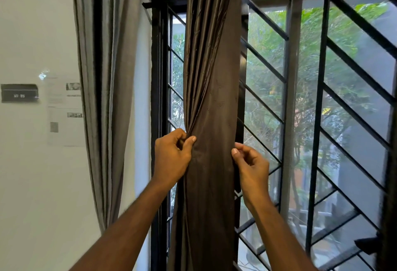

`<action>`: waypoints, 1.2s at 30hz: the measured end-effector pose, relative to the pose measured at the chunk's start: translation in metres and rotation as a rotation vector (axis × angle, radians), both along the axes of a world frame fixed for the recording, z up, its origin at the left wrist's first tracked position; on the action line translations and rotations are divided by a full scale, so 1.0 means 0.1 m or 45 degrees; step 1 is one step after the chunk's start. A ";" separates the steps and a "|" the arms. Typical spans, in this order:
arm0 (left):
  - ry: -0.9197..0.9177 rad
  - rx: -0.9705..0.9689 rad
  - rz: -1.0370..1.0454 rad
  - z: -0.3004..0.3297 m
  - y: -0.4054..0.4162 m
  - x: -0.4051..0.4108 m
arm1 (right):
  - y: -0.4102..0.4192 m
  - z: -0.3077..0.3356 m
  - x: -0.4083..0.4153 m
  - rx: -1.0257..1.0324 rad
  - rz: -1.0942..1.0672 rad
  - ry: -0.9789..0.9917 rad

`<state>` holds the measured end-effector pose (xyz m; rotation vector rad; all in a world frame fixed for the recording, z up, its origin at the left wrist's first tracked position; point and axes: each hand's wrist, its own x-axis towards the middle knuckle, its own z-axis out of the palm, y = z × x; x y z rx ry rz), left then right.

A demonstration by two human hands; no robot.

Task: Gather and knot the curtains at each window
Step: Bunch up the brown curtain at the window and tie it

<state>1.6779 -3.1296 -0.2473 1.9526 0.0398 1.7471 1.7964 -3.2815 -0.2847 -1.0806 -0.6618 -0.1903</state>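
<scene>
The dark brown satin curtain (211, 103) hung bunched before the black-barred window (318, 107); the left hand (171, 154) pinched its left folds, the right hand (251, 165) pinched its right edge.

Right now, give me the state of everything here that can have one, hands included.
Brown curtain: gathered into a column, hanging, not knotted.
Grey curtain: hanging loose, not knotted.
Left hand: pinching the brown curtain's left edge.
Right hand: fingers curled at its right edge, pinching it.
Window: uncovered right of the curtain, barred; open or closed, cannot tell.
</scene>
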 end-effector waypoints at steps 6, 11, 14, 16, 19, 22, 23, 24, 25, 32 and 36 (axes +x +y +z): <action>0.011 0.034 0.129 -0.04 0.03 0.07 | 0.03 0.00 -0.20 -0.023 -0.362 -0.212; 0.042 0.041 0.092 -0.02 -0.06 0.10 | 0.27 -0.05 -0.59 -0.082 -0.674 -0.962; 0.010 -0.097 -0.212 -0.03 -0.11 0.09 | 0.38 -0.03 -0.60 -0.118 -0.634 -1.009; 0.010 -0.201 -0.363 -0.04 -0.12 0.07 | 0.39 -0.04 -0.59 -0.104 -0.604 -0.986; -0.008 -0.300 -0.483 -0.05 -0.15 0.03 | 0.42 -0.06 -0.58 -0.067 -0.555 -0.900; -0.016 -0.289 -0.515 -0.06 -0.17 0.01 | 0.45 -0.09 -0.61 -0.083 -0.520 -0.884; -0.010 -0.281 -0.542 -0.07 -0.17 0.01 | 0.46 -0.09 -0.62 -0.102 -0.514 -0.902; -0.004 -0.278 -0.570 -0.07 -0.17 0.01 | 0.47 -0.09 -0.62 -0.127 -0.516 -0.920; 0.002 -0.271 -0.580 -0.09 -0.16 0.00 | 0.48 -0.09 -0.62 -0.157 -0.525 -0.940; 0.070 -0.158 -0.339 -0.08 -0.06 0.00 | 0.28 -0.17 -0.52 -0.177 -0.446 -1.013; 0.089 -0.191 -0.342 -0.09 0.04 -0.03 | 0.19 -0.06 -0.27 -0.098 -0.414 -0.320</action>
